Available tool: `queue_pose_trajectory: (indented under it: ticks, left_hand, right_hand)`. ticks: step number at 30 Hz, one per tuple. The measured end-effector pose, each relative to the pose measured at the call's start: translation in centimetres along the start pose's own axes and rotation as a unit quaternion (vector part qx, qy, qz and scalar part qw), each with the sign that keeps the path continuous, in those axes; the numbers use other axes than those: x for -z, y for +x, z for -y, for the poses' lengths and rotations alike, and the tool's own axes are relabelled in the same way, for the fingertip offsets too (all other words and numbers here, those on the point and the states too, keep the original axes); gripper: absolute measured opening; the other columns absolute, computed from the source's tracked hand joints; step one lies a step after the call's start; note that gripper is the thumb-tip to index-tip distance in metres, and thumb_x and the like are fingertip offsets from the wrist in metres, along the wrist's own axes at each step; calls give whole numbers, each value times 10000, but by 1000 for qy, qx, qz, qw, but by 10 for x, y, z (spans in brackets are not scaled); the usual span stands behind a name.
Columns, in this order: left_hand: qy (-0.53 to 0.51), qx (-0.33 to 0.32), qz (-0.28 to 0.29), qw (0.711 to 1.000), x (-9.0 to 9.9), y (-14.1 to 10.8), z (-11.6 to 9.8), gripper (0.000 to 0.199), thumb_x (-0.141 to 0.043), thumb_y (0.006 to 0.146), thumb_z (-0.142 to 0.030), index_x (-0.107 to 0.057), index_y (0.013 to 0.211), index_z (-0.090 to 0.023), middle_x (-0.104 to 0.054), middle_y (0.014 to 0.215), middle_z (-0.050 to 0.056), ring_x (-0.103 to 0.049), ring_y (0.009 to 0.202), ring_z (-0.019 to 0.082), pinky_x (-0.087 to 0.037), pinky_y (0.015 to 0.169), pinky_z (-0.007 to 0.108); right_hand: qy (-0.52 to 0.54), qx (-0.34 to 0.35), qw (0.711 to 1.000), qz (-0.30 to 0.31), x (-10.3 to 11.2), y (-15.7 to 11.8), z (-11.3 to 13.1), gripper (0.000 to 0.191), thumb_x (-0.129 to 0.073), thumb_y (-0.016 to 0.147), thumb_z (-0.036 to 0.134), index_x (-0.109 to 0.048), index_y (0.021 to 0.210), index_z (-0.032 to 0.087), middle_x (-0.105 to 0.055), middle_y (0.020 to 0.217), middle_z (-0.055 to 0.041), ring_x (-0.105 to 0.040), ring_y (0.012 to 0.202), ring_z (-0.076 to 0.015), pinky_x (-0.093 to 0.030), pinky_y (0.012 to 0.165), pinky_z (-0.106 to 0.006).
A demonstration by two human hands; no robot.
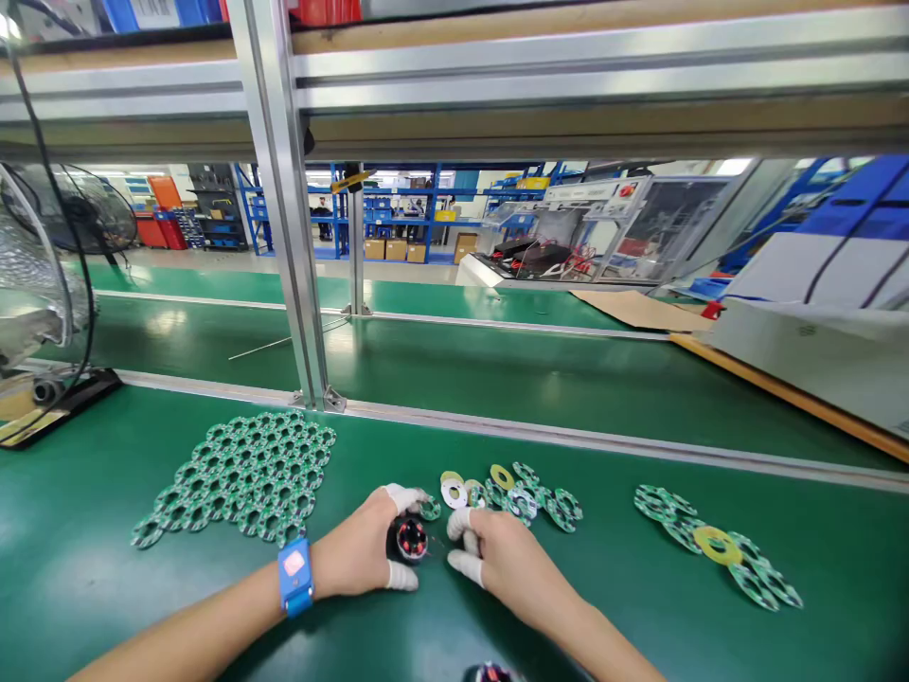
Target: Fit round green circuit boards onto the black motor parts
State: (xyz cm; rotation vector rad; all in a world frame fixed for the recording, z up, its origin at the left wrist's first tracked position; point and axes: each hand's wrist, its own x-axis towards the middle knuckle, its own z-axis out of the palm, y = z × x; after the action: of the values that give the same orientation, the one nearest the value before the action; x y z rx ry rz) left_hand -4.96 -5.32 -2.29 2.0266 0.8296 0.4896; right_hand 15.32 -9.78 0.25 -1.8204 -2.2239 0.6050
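my left hand curls around a small round black motor part, thumb and forefinger pinching its sides; red windings show inside it. it sits on the smooth green mat, between my two hands. my right hand rests just beside it, fingers bent in and holding nothing that i can see. both hands wear white rubbery fingertip covers. a blue strap wraps my left wrist. a flat sheet of joined green rings lies to the left, loose green, white and yellow rings just beyond my fingers, more to the right.
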Motion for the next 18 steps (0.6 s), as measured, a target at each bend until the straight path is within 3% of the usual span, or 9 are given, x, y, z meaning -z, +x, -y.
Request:
queue_pose_trajectory:
  ticks: [2, 5, 7, 9, 13, 15, 18]
  left_hand:
    - [4, 6, -21, 1000, -4, 0, 2, 827, -786, 534, -160, -423, 1278, -173, -515, 1194, 97, -480, 1080, 247, -376, 972, 368]
    - [-8, 15, -27, 999, -4, 0, 0, 743, -765, 580, -157, -450, 1252, -192, -553, 1176, 83, -516, 1039, 234, -398, 945, 366]
    - [-13, 9, -21, 1000, 0, 1, -2, 694, -746, 599, -133, -476, 1234, -207, -568, 1180, 65, -531, 1031, 224, -404, 937, 346]
    - [-12, -3, -16, 1000, 3, 1, -3, 663, -729, 608, -105, -498, 1219, -215, -589, 1158, 45, -551, 1000, 209, -418, 913, 318]
    - [-5, -19, -12, 1000, 6, 2, -3, 574, -722, 634, -125, -539, 1173, -200, -628, 1074, 28, -580, 923, 189, -444, 849, 277]
    - [-3, -25, -11, 1000, 6, 3, -2, 544, -721, 638, -131, -552, 1151, -190, -638, 1032, 24, -586, 886, 181, -453, 814, 263]
    - [-10, -27, -7, 1000, 7, 3, -1, 532, -711, 639, -118, -555, 1144, -174, -647, 984, 23, -590, 841, 170, -463, 772, 249]
  right_hand:
    - [16, 40, 998, -37, -4, 2, 1, 298, -647, 668, 124, -645, 958, 192, -656, 790, -28, -571, 680, -173, -428, 614, -250]
    - [21, 152, 985, -81, -12, 4, 4, 472, -674, 682, 152, -575, 1139, 219, -617, 1056, -91, -566, 879, -217, -462, 745, -311]
    - [4, 237, 966, -102, -16, 3, 6, 346, -624, 760, 174, -602, 1101, 225, -637, 1005, -81, -566, 854, -212, -467, 719, -307]
    - [-30, 296, 946, -130, -18, 2, 6, 201, -498, 860, 169, -648, 990, 203, -657, 831, -66, -560, 740, -193, -452, 619, -282]
    - [-88, 380, 906, -165, -15, -5, 9, 369, -297, 941, 159, -660, 878, 193, -634, 718, -66, -548, 684, -185, -430, 587, -286]
    - [-121, 394, 901, -136, -13, -9, 14, 400, -280, 948, 161, -653, 807, 197, -619, 675, -58, -545, 664, -182, -424, 579, -285]
    - [-146, 369, 916, -56, -11, -11, 21, 354, -335, 925, 149, -635, 741, 186, -618, 642, -50, -544, 626, -182, -401, 517, -273]
